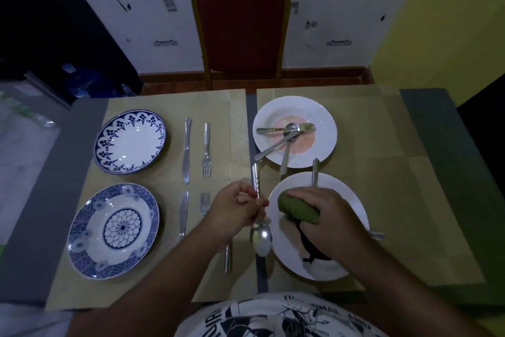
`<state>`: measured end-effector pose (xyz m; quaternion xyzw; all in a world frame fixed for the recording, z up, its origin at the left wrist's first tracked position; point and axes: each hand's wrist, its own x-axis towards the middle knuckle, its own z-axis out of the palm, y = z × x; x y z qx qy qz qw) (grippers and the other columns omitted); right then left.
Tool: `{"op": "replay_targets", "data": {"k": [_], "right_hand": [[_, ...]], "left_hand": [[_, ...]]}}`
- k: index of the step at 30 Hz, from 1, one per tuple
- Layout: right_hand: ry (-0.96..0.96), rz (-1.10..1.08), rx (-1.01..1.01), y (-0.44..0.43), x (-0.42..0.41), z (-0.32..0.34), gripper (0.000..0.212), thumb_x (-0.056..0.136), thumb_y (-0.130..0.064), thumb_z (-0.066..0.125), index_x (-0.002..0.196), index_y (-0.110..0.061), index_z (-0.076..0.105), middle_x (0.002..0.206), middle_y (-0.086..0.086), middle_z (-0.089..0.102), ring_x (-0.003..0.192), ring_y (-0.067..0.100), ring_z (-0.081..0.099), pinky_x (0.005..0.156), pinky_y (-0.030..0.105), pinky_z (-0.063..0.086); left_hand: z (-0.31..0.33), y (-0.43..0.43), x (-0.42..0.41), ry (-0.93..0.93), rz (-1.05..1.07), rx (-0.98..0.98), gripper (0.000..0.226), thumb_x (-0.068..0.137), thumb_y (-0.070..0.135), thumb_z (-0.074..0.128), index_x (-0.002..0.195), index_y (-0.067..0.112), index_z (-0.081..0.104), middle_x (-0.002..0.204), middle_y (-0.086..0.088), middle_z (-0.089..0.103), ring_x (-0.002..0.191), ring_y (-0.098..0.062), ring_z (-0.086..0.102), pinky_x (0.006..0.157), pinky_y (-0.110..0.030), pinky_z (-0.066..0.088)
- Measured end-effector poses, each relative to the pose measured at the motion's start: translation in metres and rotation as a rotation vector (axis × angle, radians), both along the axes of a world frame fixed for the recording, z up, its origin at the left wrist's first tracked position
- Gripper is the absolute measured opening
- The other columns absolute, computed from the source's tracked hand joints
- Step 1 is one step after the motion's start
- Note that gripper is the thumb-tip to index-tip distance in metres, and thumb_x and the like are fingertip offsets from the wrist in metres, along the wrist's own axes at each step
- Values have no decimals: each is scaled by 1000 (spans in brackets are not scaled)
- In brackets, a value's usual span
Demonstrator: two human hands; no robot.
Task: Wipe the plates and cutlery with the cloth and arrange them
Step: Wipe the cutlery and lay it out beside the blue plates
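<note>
Near the middle of the surface (38, 189), the left hand (237, 208) pinches the handle of a spoon (261, 238) between thumb and fingertips. The spoon's bowl points toward the person and its handle toward the far side, just left of the near white plate (352, 200). The right hand (328, 216) is curled around a bunched green cloth (296, 207) and presses it onto that plate. A metal handle (315, 172) sticks out from under the cloth over the plate's far rim.

Just beyond it sits the far white plate (325, 118), smeared pink in its well, with a fork (300, 127) and other cutlery crossed on it.

On the left tan placemat (164, 186) lie 2 blue-patterned plates: the far blue plate (131, 142) and the near blue plate (90, 227). Right of the far one a knife (186, 151) and a second fork (207, 151) lie side by side, apart from each other. Right of the near one lie another knife (183, 213) and a third fork (205, 203), whose near end the left hand hides.

A red chair (240, 25) with a gold frame stands at the far edge.
</note>
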<state>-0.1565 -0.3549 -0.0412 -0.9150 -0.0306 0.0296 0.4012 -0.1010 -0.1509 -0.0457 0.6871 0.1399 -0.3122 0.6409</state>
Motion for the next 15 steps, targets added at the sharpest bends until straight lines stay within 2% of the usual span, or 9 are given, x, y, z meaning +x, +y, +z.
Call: {"op": "replay_targets", "data": {"k": [1, 5, 8, 10, 13, 15], "right_hand": [[7, 23, 0, 3, 0, -3, 60, 64, 1, 66, 116, -30, 68, 112, -20, 67, 108, -6, 54, 97, 18, 42], [37, 62, 2, 18, 3, -4, 62, 63, 3, 69, 116, -28, 69, 111, -20, 66, 103, -20, 47, 92, 0, 29], [54, 93, -7, 26, 10, -6, 63, 64, 2, 70, 119, -29, 68, 112, -21, 64, 104, -12, 47, 93, 0, 27], [48, 93, -4, 30, 20, -11, 62, 64, 0, 69, 119, -28, 68, 113, -22, 63, 105, -11, 49, 96, 5, 31], [36, 71, -6, 35, 42, -13, 64, 64, -2, 64, 123, -28, 66, 120, -16, 65, 113, 7, 56, 99, 29, 44], [8, 74, 20, 39, 60, -9, 63, 63, 3, 63, 120, -23, 68, 114, -10, 69, 107, 9, 60, 94, 32, 49]], "left_hand": [[0, 2, -1, 8, 19, 3, 19, 88, -3, 68, 103, 3, 58, 83, -11, 74, 67, -14, 70, 59, -28, 58], [-11, 14, -5, 50, 51, 24, 29, 88, 2, 71, 113, -5, 59, 101, -30, 69, 72, -17, 68, 58, -24, 57], [-23, 22, 0, 66, 45, 45, 22, 90, 5, 68, 110, -4, 65, 96, -22, 71, 70, -13, 66, 55, -19, 53], [-26, 27, 11, 53, 62, 70, 19, 91, 5, 68, 109, -1, 68, 100, -22, 71, 74, -14, 68, 58, -20, 55], [-28, 32, 41, 25, 124, 107, 20, 89, 3, 70, 109, 1, 71, 105, -24, 72, 81, -21, 69, 65, -26, 61], [-27, 33, 67, -12, 160, 128, 22, 87, 1, 72, 109, 0, 71, 100, -19, 74, 80, -20, 69, 66, -23, 61]]}}
